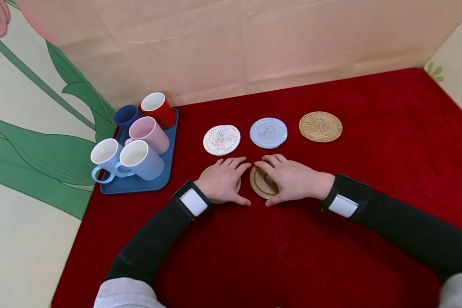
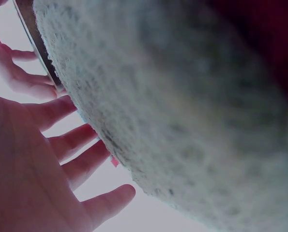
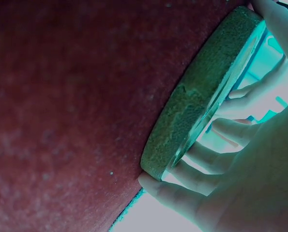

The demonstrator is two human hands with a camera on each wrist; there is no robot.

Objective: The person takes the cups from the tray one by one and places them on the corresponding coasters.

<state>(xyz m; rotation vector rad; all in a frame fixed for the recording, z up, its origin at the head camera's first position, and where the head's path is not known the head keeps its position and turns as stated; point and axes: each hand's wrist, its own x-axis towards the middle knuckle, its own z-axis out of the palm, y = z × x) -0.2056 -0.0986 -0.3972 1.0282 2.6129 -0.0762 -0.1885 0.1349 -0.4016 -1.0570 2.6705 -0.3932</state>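
Note:
Two round wooden coasters lie side by side on the red cloth (image 1: 292, 248). My left hand (image 1: 225, 177) lies flat on the left wooden coaster (image 1: 205, 173), fingers straight and spread, and covers most of it. The left wrist view shows that coaster's underside (image 2: 192, 106) close up, with the left hand (image 2: 47, 159) spread beside it. My right hand (image 1: 288, 177) arches over the right wooden coaster (image 1: 259, 186), thumb at its near rim and fingers over its far rim. In the right wrist view, the right hand (image 3: 250, 183) holds this coaster (image 3: 202, 96) by its edge.
A blue tray (image 1: 138, 188) at the left holds several mugs: red (image 1: 159, 109), dark blue (image 1: 126, 116), pink (image 1: 150, 133) and two pale blue. Behind the hands lie a white woven coaster (image 1: 221, 139), a blue coaster (image 1: 268, 132) and a rattan coaster (image 1: 320, 126). Cloth walls rise behind and left.

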